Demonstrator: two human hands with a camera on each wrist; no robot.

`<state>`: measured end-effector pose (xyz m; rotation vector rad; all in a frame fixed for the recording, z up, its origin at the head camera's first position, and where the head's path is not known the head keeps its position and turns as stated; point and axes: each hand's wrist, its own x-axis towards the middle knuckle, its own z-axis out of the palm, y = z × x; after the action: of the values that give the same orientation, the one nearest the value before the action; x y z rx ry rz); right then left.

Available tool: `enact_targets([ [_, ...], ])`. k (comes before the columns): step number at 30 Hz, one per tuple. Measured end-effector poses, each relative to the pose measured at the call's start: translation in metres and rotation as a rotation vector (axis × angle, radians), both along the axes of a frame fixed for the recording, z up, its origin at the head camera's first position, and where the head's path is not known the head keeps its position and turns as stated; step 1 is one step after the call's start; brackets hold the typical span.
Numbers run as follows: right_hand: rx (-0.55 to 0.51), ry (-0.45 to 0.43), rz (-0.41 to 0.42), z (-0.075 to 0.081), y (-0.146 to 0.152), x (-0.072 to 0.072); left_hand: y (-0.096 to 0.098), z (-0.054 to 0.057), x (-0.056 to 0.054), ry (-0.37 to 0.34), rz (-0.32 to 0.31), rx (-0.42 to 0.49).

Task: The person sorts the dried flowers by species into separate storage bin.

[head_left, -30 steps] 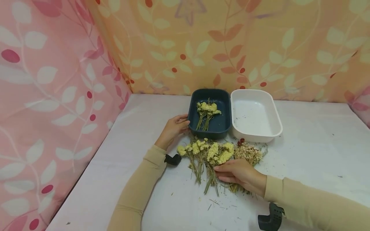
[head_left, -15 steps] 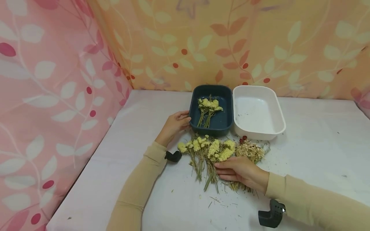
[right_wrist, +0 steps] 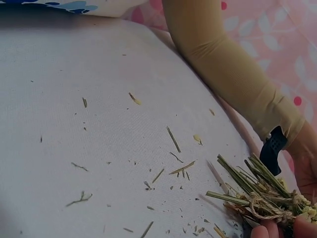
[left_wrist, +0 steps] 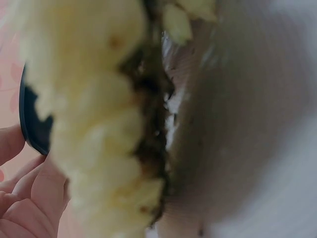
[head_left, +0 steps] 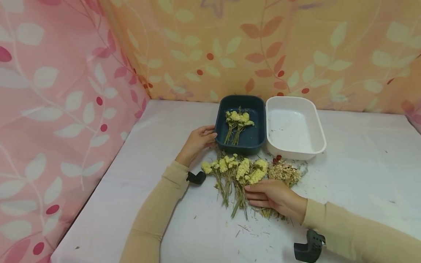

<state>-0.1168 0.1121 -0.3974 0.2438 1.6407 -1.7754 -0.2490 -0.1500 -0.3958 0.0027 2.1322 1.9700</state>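
My left hand (head_left: 197,141) rests its thumb and fingertips against the left side of the dark blue tray (head_left: 239,150). Inside that tray lie small bunches of dried yellow flowers (head_left: 239,118). With my right hand (head_left: 274,197) I pinch the stems of a dried yellow flower bunch (head_left: 257,176), lying in a row with others in front of the trays. Twine (right_wrist: 267,213) ties its stems in the right wrist view, where fingertips show beside it. Yellow blooms (left_wrist: 99,134) fill much of the left wrist view, with part of the left hand behind them.
A white tray (head_left: 321,149) stands right of the blue one, with a few crumbs inside. Pale cream dried flowers (head_left: 284,172) and dark red blooms (head_left: 277,159) lie before it. Broken stem bits (right_wrist: 173,139) litter the white table. Patterned cloth walls (head_left: 184,47) stand behind and left.
The head view has shifted slightly, so trays and flowers sit a little higher in it. Both hands keep their places at the tray and the flower bunch.
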Motion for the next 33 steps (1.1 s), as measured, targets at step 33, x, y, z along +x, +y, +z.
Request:
enact_targets([
  [33,0.021,0.196,-0.019,0.029,0.017,0.0,0.001,0.0,-0.002,-0.006,-0.006,0.018],
])
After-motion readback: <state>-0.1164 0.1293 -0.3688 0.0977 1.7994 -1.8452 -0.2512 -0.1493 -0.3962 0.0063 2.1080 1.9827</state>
